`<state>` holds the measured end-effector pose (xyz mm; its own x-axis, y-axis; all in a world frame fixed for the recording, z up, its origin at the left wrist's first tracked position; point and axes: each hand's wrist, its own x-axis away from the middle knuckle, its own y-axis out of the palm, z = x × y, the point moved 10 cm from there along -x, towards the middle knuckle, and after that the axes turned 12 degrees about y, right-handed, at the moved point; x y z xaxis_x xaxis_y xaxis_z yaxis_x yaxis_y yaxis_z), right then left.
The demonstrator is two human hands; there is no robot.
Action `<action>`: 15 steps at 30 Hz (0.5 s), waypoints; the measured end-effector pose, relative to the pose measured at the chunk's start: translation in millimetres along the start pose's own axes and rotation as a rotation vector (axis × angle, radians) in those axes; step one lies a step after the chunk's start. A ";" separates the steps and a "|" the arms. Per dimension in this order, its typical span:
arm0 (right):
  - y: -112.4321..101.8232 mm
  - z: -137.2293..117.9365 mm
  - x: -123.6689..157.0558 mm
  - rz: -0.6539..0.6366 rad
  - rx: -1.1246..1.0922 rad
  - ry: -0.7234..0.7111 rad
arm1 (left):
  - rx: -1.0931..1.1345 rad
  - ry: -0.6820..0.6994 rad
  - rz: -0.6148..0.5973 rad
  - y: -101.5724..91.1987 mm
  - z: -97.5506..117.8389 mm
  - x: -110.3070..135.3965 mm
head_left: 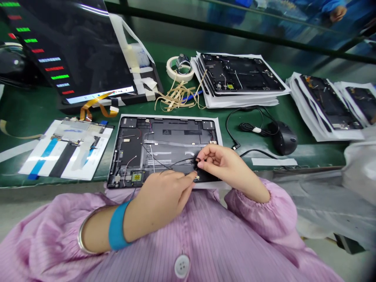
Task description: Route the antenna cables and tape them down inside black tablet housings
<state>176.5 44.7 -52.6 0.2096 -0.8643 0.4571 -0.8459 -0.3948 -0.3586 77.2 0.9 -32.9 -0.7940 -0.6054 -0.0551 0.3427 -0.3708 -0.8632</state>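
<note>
tabletop | open chassis flat on paper, near edge | left hand grip pressed together, tips on chassis lower edge | right hand grip pinching black wire over lower-right corner | advice: keep chassis pinned, wire slack, no tugging

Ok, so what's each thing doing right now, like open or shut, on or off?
tablet, open, insides showing, flat on paper
left hand, fingertips at the tablet's near edge, grip hidden
right hand, pinching the wire
wire, black, loose across the tablet, one end pinched
screen, on, coloured bars lit, propped up
tape roll, lying flat
mouse, untouched
stack, open tablets piled up
</note>
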 end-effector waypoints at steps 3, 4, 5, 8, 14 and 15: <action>0.7 0.2 0.1 -0.026 -0.069 0.024 | 0.018 -0.017 0.006 -0.3 -1.9 0.2; 0.4 0.4 0.1 -0.034 -0.098 0.029 | 0.024 -0.020 0.012 -0.9 -2.4 0.1; 0.1 0.8 0.1 -0.040 -0.120 0.033 | 0.033 -0.022 0.018 -1.5 -2.8 -0.1; -1.1 2.6 0.0 -0.042 -0.132 0.035 | 0.069 -0.022 0.025 -2.4 -3.6 -0.6; -4.0 0.5 1.3 0.074 0.054 -0.053 | 0.080 -0.036 0.025 -2.7 -4.2 0.4; -3.1 -0.5 1.9 0.091 0.098 -0.069 | 0.061 -0.028 0.023 -2.9 -3.1 0.3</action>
<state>179.2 44.5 -50.2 0.1701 -0.9159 0.3636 -0.8117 -0.3394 -0.4754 74.4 4.0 -32.0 -0.7715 -0.6334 -0.0603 0.3914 -0.3977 -0.8298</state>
